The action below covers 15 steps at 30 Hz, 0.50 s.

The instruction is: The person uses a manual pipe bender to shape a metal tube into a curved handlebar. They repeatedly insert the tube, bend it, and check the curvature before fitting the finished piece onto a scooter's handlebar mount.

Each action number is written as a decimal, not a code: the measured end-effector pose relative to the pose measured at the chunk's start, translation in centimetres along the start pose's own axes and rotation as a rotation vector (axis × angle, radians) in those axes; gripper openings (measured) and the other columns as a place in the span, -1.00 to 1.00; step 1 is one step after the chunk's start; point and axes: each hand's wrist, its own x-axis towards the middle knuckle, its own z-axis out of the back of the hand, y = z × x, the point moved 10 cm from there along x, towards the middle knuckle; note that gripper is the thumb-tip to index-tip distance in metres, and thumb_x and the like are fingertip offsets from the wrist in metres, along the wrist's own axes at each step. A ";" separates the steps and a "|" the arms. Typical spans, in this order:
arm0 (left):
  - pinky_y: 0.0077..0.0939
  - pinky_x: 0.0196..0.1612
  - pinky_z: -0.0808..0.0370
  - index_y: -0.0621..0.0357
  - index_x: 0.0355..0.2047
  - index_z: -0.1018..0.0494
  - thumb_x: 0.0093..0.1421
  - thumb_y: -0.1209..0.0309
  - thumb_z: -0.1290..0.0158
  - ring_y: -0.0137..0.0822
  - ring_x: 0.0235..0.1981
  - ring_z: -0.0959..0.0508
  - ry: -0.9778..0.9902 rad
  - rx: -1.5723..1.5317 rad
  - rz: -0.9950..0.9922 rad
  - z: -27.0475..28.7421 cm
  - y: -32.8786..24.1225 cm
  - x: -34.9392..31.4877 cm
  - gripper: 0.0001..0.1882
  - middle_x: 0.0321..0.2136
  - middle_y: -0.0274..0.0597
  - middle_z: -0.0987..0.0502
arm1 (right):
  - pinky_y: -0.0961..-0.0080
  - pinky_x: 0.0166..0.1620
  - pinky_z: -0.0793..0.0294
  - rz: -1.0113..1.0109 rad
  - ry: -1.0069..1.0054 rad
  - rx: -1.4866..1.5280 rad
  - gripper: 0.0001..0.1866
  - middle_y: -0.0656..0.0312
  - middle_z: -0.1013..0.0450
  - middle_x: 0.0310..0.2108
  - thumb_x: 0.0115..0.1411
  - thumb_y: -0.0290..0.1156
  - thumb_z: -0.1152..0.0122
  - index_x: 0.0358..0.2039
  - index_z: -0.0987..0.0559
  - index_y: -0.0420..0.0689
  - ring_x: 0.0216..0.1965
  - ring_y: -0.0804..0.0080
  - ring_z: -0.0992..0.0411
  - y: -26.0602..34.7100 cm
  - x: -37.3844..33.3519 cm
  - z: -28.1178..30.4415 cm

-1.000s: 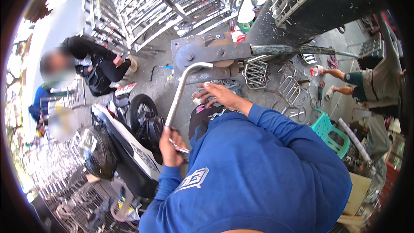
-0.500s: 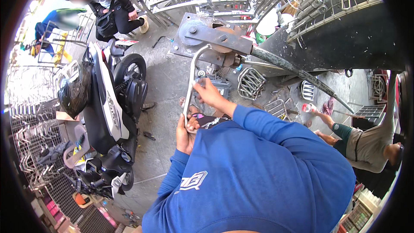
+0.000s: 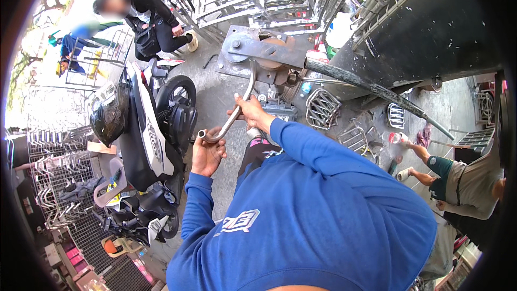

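A bent, shiny metal tube (image 3: 230, 123) runs from the bench-mounted pipe bender (image 3: 228, 66) toward me, curving left to an open end. My right hand (image 3: 252, 113) is closed around its middle. At the curved open end, my left hand (image 3: 207, 156) grips the tube with the thumb up beside the opening and the fingers curled below. The tube's far end meets the bender beside a round roller (image 3: 280, 60), under a flat steel arm; how it is held there is hidden. A long worn handle (image 3: 371, 87) reaches from that arm to the right.
A motor scooter (image 3: 148, 129) stands at left, with a dark helmet (image 3: 110, 113) on it. Metal racks (image 3: 231, 8) fill the back. Bent-tube frames (image 3: 323, 109) lie on the floor at right. One person (image 3: 156, 27) sits back left; another (image 3: 458, 178) is at right.
The tube's near end has swung left and turned, so its opening now shows. My left hand moved left with it. My right hand has closed around the tube's middle.
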 end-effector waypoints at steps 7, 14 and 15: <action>-0.54 -0.73 -0.39 0.17 -0.26 -0.44 0.30 -0.41 0.21 -0.39 -0.79 -0.44 -0.210 0.572 -0.506 0.6 -7.2 0.2 -0.21 -0.69 -0.20 -0.45 | -0.17 -0.03 -0.66 0.082 0.119 0.287 -0.52 -0.07 -0.39 -0.13 0.44 -0.16 -0.08 0.06 -0.09 -0.19 -0.13 -0.09 -0.60 0.3 0.2 -2.2; -0.60 -0.74 -0.16 0.21 -0.45 -0.55 0.36 -0.27 0.12 -0.51 -0.82 -0.31 -0.575 0.863 -0.533 5.5 -15.5 5.6 -0.28 -0.78 -0.34 -0.39 | -0.02 -0.05 -0.69 0.198 0.054 0.303 -0.58 -0.08 -0.44 -0.08 0.43 -0.25 -0.11 0.03 -0.10 -0.13 -0.05 -0.04 -0.56 1.2 2.4 -2.8; -0.57 -0.56 -0.32 0.21 -0.47 -0.59 0.39 -0.20 0.11 -0.52 -0.70 -0.38 -0.598 0.866 -0.596 6.0 -17.3 6.6 -0.31 -0.76 -0.36 -0.40 | 0.04 -0.10 -0.72 0.222 0.014 0.321 -0.58 -0.06 -0.44 -0.09 0.42 -0.25 -0.12 0.01 -0.10 -0.13 -0.09 0.01 -0.58 1.3 3.0 -3.3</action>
